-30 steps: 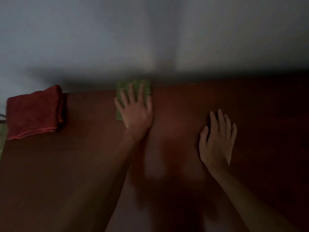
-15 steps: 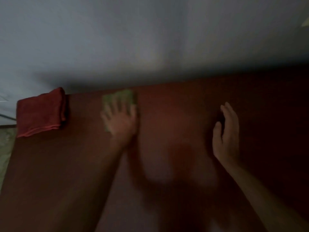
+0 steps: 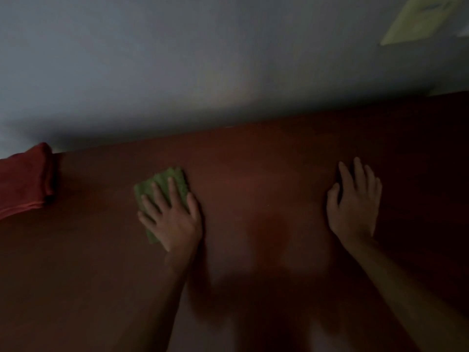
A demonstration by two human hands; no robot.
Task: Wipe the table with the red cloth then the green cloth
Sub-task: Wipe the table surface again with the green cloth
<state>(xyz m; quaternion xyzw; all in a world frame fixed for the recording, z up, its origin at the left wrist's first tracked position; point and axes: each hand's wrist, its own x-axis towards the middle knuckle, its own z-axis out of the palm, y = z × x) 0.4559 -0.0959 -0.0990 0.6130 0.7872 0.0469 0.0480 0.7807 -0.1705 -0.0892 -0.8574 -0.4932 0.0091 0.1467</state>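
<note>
While pressing flat, fingers spread, on the green cloth [image 3: 162,186], left hand [image 3: 172,219] pins it to the surface [image 3: 253,189], well right of the folded red cloth [image 3: 22,181]. Right hand [image 3: 355,204], far right of the green cloth, splayed flat, empty. Risk: cloth bunching or slipping out under uneven pressure, leaving patches unwiped.

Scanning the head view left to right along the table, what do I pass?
Folded red cloth at the left edge → green cloth with the left hand flat on it → bare table → right hand flat on the table.
</note>
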